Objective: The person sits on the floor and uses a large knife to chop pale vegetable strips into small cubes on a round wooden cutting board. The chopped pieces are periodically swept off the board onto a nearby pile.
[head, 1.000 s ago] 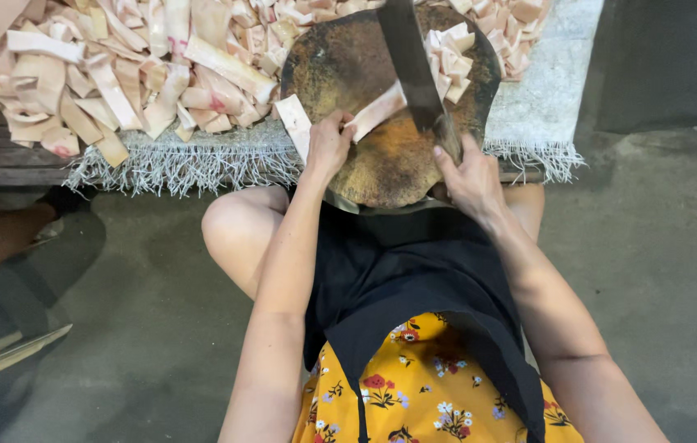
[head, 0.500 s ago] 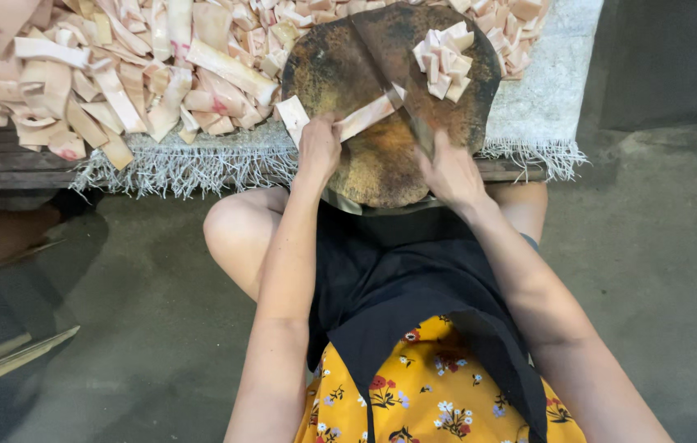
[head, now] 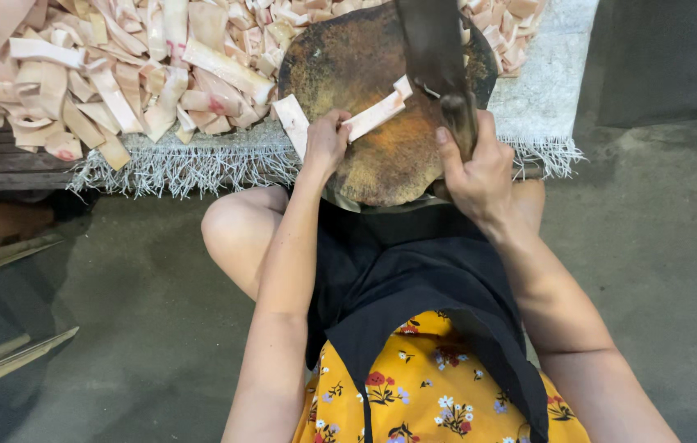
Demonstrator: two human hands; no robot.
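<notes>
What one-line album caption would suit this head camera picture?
Left hand steadies a pale strip on a round chopping block while the right hand grips a cleaver.

Both hands point(head: 325, 146) point(head: 473, 168) forward, fingers curled.

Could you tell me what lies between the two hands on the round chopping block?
In the head view, only bare block surface separates the left hand and right hand.

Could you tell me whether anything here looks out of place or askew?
One pale strip hangs off the round chopping block's left edge, beside the left hand, apart from the big pile. Otherwise nothing stands out.
</notes>
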